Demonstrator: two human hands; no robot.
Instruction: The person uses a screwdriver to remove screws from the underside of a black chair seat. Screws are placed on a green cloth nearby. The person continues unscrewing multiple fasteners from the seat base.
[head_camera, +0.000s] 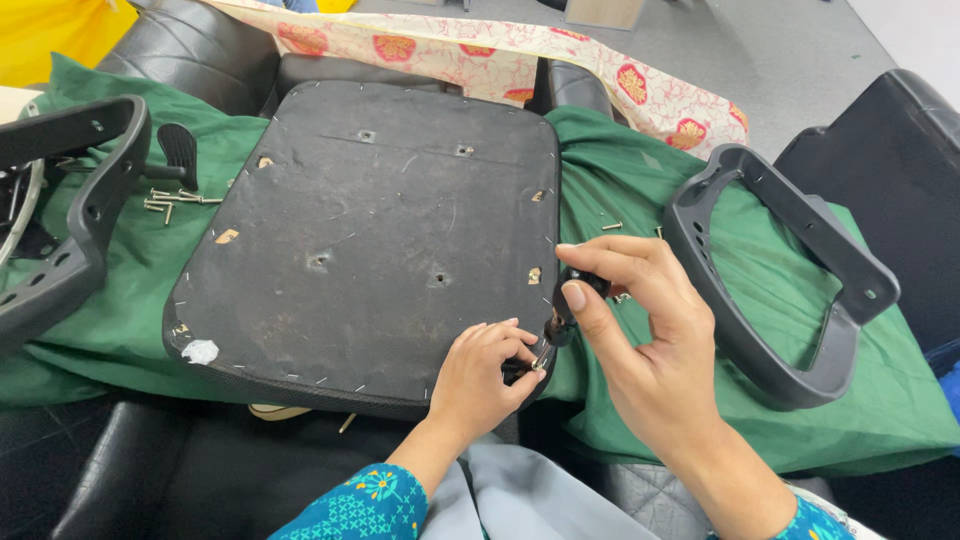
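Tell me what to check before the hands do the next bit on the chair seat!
1. Seat base lying flat, underside up, on the green cloth: ok.
2. Left hand steadying the small part at the seat's edge: ok.
3. Right hand gripping the black-handled tool: ok.
4. Tool tip seated properly: cannot tell, hidden by fingers.
5. Spare screws in view: ok.
6. Armrest out of the hands' way: ok.
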